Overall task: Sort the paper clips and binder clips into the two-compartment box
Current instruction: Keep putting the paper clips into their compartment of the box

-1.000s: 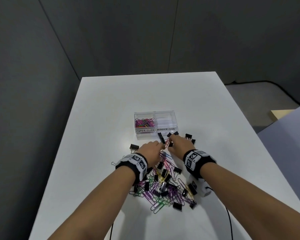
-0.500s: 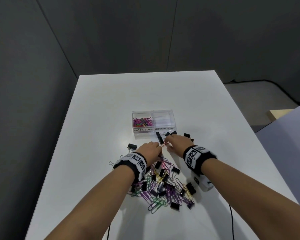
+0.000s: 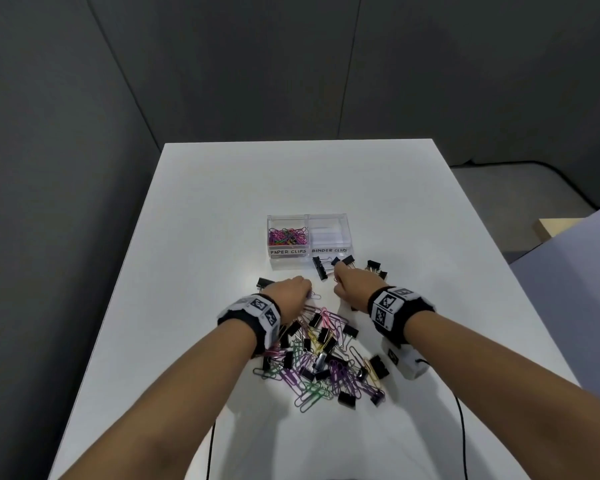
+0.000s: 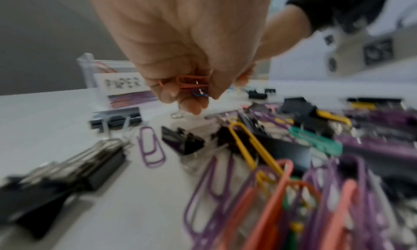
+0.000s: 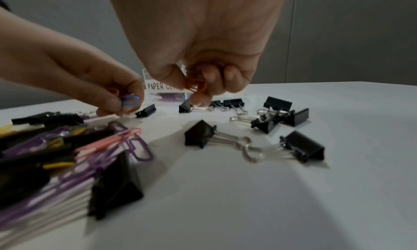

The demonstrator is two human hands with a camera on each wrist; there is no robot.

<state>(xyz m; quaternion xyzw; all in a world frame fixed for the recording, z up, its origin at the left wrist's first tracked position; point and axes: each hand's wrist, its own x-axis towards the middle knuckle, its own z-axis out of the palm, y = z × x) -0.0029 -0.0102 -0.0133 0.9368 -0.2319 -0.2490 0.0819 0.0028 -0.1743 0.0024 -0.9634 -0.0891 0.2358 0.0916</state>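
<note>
Box (image 3: 309,259) mid-worktop (image 3: 222,202) | left hand (image 3: 288,294) near box, fingers pinching paper clips (image 4: 192,83) | right hand (image 3: 352,284) near box, fingers pinching orange paper clip (image 5: 195,85)

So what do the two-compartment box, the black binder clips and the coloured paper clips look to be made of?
Two-compartment box: clear, glossy plastic by its see-through walls, probably acrylic.
Black binder clips: seemingly painted sheet metal, folded, with shiny bare wire handles.
Coloured paper clips: bent wire, likely plastic-coated, given the smooth solid colours.

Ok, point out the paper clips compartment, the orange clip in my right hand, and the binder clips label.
paper clips compartment (image 3: 287,236), head view, its clip-filled inside.
orange paper clip (image 5: 195,85), right wrist view, its loop.
binder clips label (image 3: 329,250), head view, its lettering.
</note>
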